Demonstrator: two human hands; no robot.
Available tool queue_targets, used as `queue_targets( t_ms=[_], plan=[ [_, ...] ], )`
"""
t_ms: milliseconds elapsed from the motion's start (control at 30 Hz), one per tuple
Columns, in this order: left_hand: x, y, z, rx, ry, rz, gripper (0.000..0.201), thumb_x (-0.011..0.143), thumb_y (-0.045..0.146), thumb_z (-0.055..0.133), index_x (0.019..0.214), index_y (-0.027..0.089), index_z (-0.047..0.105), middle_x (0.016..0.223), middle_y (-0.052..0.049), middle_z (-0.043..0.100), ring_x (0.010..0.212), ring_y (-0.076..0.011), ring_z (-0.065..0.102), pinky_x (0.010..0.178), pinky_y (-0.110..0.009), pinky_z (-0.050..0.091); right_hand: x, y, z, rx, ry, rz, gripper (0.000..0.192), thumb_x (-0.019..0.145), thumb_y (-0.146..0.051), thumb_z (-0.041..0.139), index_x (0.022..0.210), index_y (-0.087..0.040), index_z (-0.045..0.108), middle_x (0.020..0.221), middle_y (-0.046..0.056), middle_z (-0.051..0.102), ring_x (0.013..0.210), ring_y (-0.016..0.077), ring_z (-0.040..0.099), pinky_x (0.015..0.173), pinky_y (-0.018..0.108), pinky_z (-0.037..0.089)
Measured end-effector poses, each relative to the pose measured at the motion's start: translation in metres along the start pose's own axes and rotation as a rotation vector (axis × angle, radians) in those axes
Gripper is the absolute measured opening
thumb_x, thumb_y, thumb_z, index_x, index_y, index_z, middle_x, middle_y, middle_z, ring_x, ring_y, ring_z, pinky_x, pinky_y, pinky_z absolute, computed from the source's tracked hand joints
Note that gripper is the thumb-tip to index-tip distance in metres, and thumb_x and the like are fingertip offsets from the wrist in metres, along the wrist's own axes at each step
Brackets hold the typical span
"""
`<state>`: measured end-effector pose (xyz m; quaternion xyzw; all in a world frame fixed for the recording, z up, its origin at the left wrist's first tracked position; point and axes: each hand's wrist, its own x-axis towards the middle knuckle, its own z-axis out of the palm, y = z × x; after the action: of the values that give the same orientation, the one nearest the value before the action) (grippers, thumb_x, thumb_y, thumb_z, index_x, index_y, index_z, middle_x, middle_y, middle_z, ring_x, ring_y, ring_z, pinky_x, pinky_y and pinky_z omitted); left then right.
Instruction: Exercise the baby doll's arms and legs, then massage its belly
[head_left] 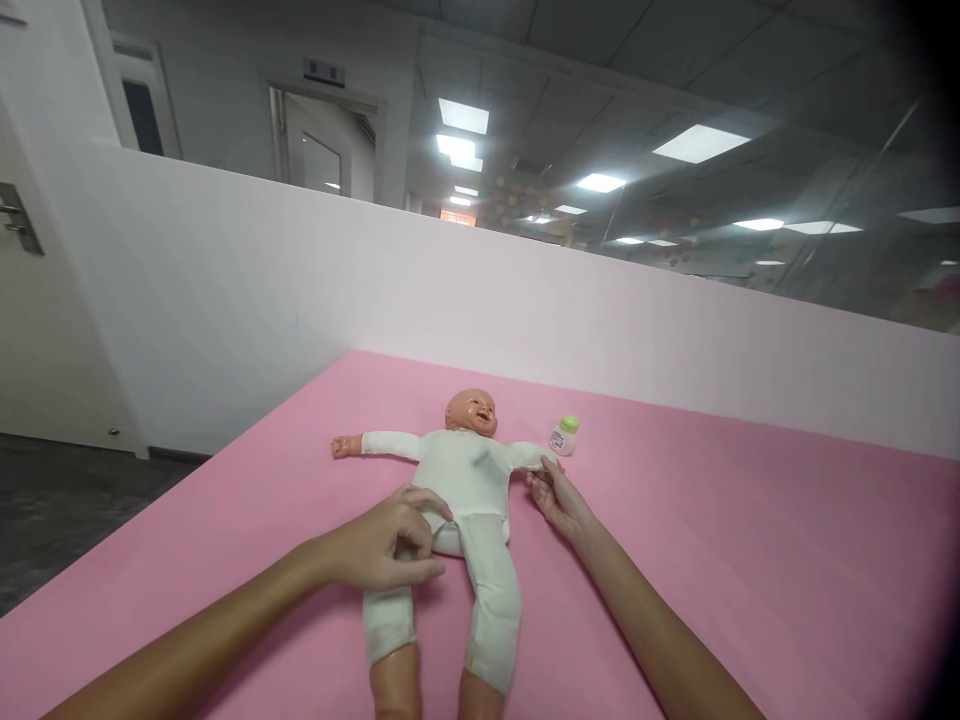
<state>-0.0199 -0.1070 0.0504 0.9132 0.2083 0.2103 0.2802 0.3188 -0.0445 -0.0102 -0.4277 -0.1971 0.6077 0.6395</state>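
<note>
A baby doll (465, 480) in a white one-piece suit lies on its back on the pink surface (750, 560), arms spread, head away from me. My left hand (386, 548) rests on the doll's upper leg and hip, fingers curled and pinching the white fabric. My right hand (556, 497) touches the end of the doll's outstretched arm, fingers closed around the sleeve. A small white bottle with a green cap (563, 435) stands just beyond that arm.
A low pale partition wall (525, 300) runs along the far edge of the pink surface. To the left the surface ends above a dark floor (60, 500). Doors and ceiling lights show behind glass.
</note>
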Motion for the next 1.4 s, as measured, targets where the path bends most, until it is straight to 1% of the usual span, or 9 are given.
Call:
queue_targets(
  t_ms=[167, 333, 500, 667, 867, 1000, 1167, 1333, 1400],
  plan=[
    [0.003, 0.0, 0.012, 0.034, 0.092, 0.094, 0.037, 0.09, 0.024, 0.065, 0.056, 0.021, 0.05, 0.055, -0.003, 0.053, 0.119, -0.0263, 0.059, 0.097, -0.035, 0.048, -0.002, 0.0, 0.0, -0.068, 0.003, -0.005, 0.023, 0.095, -0.032, 0.072, 0.08, -0.02, 0.059, 0.059, -0.003, 0.063, 0.044, 0.0069, 0.06, 0.042, 0.011, 0.052],
    [0.004, 0.004, 0.018, 0.088, 0.138, 0.159, 0.036, 0.091, 0.023, 0.062, 0.057, 0.022, 0.05, 0.053, -0.003, 0.055, 0.108, -0.0263, 0.062, 0.1, -0.041, 0.045, -0.009, 0.007, 0.0, -0.218, -0.044, -0.039, 0.044, 0.085, -0.041, 0.08, 0.061, -0.02, 0.048, 0.047, -0.007, 0.047, 0.035, 0.0048, 0.041, 0.029, 0.014, 0.025],
    [0.004, 0.006, 0.017, 0.117, 0.134, 0.174, 0.038, 0.093, 0.022, 0.059, 0.057, 0.022, 0.047, 0.052, -0.002, 0.051, 0.103, -0.025, 0.062, 0.102, -0.042, 0.044, -0.022, 0.025, 0.007, -0.677, -0.117, -0.288, 0.059, 0.087, -0.059, 0.067, 0.049, -0.024, 0.041, 0.039, -0.006, 0.038, 0.036, 0.0111, 0.04, 0.039, 0.025, 0.028],
    [0.004, 0.007, 0.019, 0.162, 0.108, 0.183, 0.04, 0.097, 0.023, 0.055, 0.059, 0.02, 0.043, 0.055, 0.0, 0.052, 0.08, -0.019, 0.06, 0.097, -0.042, 0.042, -0.031, 0.038, 0.014, -1.043, -0.275, -0.65, 0.058, 0.095, -0.054, 0.055, 0.052, -0.022, 0.035, 0.051, -0.005, 0.036, 0.051, 0.0115, 0.032, 0.053, 0.028, 0.023],
    [0.004, 0.006, 0.021, 0.204, 0.093, 0.184, 0.039, 0.099, 0.025, 0.052, 0.061, 0.019, 0.046, 0.057, 0.0, 0.053, 0.071, -0.017, 0.054, 0.094, -0.041, 0.041, -0.034, 0.038, 0.014, -1.093, -0.334, -0.66, 0.055, 0.098, -0.052, 0.05, 0.057, -0.023, 0.028, 0.057, -0.005, 0.028, 0.057, 0.0122, 0.025, 0.056, 0.029, 0.02],
    [0.004, 0.009, 0.019, 0.181, 0.145, 0.175, 0.029, 0.101, 0.026, 0.051, 0.074, 0.02, 0.061, 0.076, -0.004, 0.065, 0.085, -0.0199, 0.057, 0.096, -0.041, 0.04, -0.032, 0.039, 0.013, -1.075, -0.34, -0.683, 0.055, 0.098, -0.052, 0.05, 0.057, -0.022, 0.029, 0.057, -0.004, 0.029, 0.058, 0.0123, 0.026, 0.056, 0.029, 0.02],
    [0.005, -0.002, 0.016, 0.183, 0.312, 0.035, 0.03, 0.105, 0.031, 0.044, 0.096, 0.022, 0.07, 0.104, -0.007, 0.068, 0.103, -0.023, 0.057, 0.1, -0.04, 0.039, -0.031, 0.041, 0.011, -1.07, -0.332, -0.677, 0.056, 0.097, -0.055, 0.05, 0.054, -0.022, 0.034, 0.054, -0.004, 0.03, 0.056, 0.0124, 0.025, 0.054, 0.029, 0.018],
    [0.006, -0.039, 0.006, 0.224, 0.502, -0.241, 0.029, 0.104, 0.038, 0.044, 0.115, 0.024, 0.066, 0.118, -0.007, 0.066, 0.112, -0.0267, 0.057, 0.102, -0.043, 0.042, -0.04, 0.022, 0.013, -1.105, -0.407, -0.728, 0.055, 0.096, -0.05, 0.055, 0.051, -0.021, 0.042, 0.054, -0.003, 0.036, 0.056, 0.0135, 0.031, 0.056, 0.029, 0.024],
    [0.005, -0.054, 0.0, 0.245, 0.533, -0.328, 0.03, 0.101, 0.038, 0.046, 0.12, 0.024, 0.065, 0.123, -0.007, 0.065, 0.116, -0.0283, 0.056, 0.103, -0.045, 0.042, -0.046, 0.01, 0.014, -1.088, -0.401, -0.746, 0.047, 0.096, -0.046, 0.057, 0.057, -0.021, 0.053, 0.058, -0.002, 0.045, 0.059, 0.0148, 0.038, 0.06, 0.029, 0.029]
  ],
)
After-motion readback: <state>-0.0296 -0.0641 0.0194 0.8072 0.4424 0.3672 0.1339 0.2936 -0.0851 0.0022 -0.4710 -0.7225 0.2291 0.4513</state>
